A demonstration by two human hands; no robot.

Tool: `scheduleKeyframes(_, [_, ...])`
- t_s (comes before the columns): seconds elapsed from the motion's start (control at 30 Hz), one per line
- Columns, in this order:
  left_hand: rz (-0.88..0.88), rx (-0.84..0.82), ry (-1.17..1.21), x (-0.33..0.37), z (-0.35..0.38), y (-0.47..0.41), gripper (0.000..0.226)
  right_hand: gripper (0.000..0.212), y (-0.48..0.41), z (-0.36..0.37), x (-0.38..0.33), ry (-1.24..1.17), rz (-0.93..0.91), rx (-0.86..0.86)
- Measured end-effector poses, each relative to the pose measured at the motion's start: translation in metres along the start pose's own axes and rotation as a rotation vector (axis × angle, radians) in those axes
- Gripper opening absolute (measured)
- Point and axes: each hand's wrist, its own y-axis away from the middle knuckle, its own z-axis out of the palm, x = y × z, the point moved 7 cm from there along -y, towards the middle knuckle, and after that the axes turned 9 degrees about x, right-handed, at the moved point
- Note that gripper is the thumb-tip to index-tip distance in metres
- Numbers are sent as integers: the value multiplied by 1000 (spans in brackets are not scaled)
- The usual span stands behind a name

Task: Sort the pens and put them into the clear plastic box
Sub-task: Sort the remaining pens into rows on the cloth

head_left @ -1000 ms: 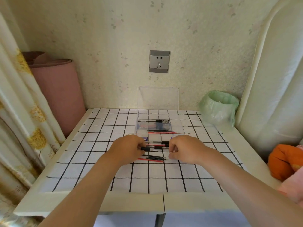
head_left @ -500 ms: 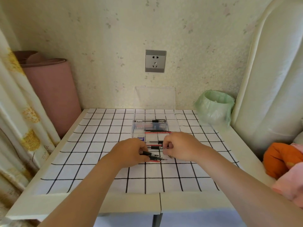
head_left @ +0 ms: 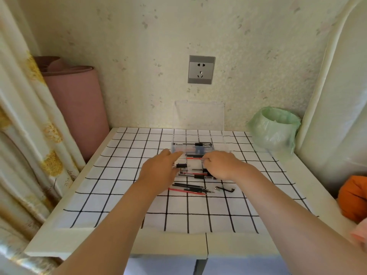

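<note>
Pens, black and red, lie loose on the checked cloth just near of both hands. The left hand reaches with fingers extended toward the clear plastic box, gripping nothing visible. The right hand is curled at the box's near edge; what it grasps cannot be told.

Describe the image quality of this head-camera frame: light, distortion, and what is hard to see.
Head view: soft, even light, faint shadows; wide-angle bending curves the curtain and table edges; clear plastic box nearly vanishes against the cloth; the pens look soft.
</note>
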Motion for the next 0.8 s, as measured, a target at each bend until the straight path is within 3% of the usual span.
scheduleKeyframes(0.27, [-15, -22, -39, -3, 11, -3, 42, 34, -13, 6, -5, -49, 28, -41])
scheduleKeyframes(0.4, [-31, -6, -26, -4, 10, -3, 44, 30, -18, -6, -6, -183, -9, 107])
scheduleKeyframes(0.5, [-44, 2, -5, -6, 10, -4, 44, 36, -20, -13, -6, -99, -46, 201])
scheduleKeyframes(0.8, [-67, -10, 20, -9, 13, -3, 48, 42, -25, -2, -7, 13, -24, 109])
